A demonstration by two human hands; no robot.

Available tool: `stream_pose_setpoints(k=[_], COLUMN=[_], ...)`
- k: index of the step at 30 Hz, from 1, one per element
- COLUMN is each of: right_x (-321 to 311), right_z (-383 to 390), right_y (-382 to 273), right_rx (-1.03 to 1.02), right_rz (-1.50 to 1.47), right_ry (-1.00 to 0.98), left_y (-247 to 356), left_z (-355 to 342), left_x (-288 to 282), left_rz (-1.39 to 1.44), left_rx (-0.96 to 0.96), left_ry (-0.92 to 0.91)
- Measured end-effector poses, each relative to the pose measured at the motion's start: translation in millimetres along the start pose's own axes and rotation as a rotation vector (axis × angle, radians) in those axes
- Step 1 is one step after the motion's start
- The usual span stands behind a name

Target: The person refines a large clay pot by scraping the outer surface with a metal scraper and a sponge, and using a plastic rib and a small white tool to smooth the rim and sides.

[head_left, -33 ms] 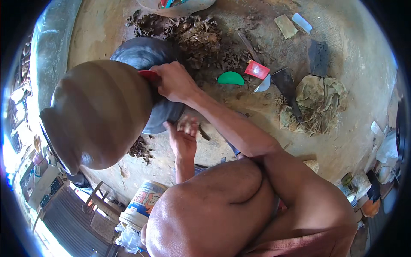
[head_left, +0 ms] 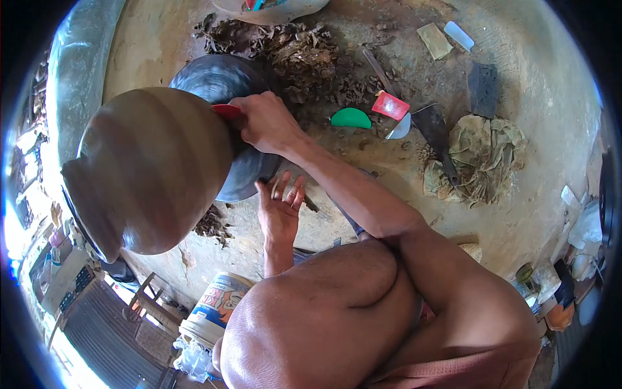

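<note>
A large round brown clay pot (head_left: 152, 172) with a flared mouth at the lower left stands on a dark potter's wheel (head_left: 217, 81); its striped surface looks smeared by motion. My right hand (head_left: 272, 123) pinches a red scraper (head_left: 228, 111), whose edge rests against the lower side of the pot. Below it, my left hand (head_left: 280, 211) is open, palm up with fingers spread, at the rim of the wheel and holding nothing.
Clay scraps (head_left: 298, 55) lie beyond the wheel. To the right are a green scraper (head_left: 350, 118), a red rectangular piece (head_left: 390, 105), a wide-bladed spatula (head_left: 435, 133), a dark block (head_left: 482, 89) and a crumpled cloth (head_left: 486, 149). A bucket (head_left: 223, 301) stands at the lower left, beyond my knee.
My left hand's fingers have gone from blurred and bent to spread apart at the wheel's rim. The right hand keeps the red scraper against the pot.
</note>
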State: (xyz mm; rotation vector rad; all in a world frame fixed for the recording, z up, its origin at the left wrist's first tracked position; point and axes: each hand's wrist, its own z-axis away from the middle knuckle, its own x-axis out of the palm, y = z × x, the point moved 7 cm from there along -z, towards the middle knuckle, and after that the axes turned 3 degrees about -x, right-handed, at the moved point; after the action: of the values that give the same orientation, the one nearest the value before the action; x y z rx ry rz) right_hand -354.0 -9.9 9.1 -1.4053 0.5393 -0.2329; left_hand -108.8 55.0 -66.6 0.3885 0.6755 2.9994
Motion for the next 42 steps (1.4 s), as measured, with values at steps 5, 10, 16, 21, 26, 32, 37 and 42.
stream_pose_setpoints(k=[5, 10, 16, 21, 26, 32, 37, 42], right_x=[4.1, 10.5, -10.2, 18.4, 15.0, 20.1, 23.6, 0.5], right_z=[-7.1, -2.8, -5.0, -11.1, -8.3, -13.7, -12.1, -4.5], right_y=[-17.7, -12.9, -4.1, -41.8, -17.8, -33.3, -38.9, -4.1], right_rx=[-0.048, -0.02, -0.005, -0.051, -0.044, -0.043, -0.049, -0.056], right_rz=[-0.042, -0.056, -0.065, -0.108, -0.031, -0.054, -0.079, -0.028], right_ry=[0.008, -0.007, 0.076, 0.031, 0.033, 0.011, 0.0, 0.088], left_y=[145.0, 86.7, 45.8, 153.3, 19.0, 148.1, 88.3, 31.3], left_z=[-19.4, -27.5, 14.4, -19.0, 1.2, -12.0, -6.6, 10.6], left_x=[-80.9, -80.5, -11.4, -95.1, -23.0, -80.8, -75.1, -17.5], left_rz=[-0.035, 0.194, 0.087, -0.032, 0.012, 0.081, 0.247, 0.077], left_rx=[0.415, 0.478, 0.115, 0.465, 0.071, 0.346, 0.531, 0.052], left_ry=[0.05, 0.387, 0.319, 0.165, 0.047, 0.01, 0.414, 0.244])
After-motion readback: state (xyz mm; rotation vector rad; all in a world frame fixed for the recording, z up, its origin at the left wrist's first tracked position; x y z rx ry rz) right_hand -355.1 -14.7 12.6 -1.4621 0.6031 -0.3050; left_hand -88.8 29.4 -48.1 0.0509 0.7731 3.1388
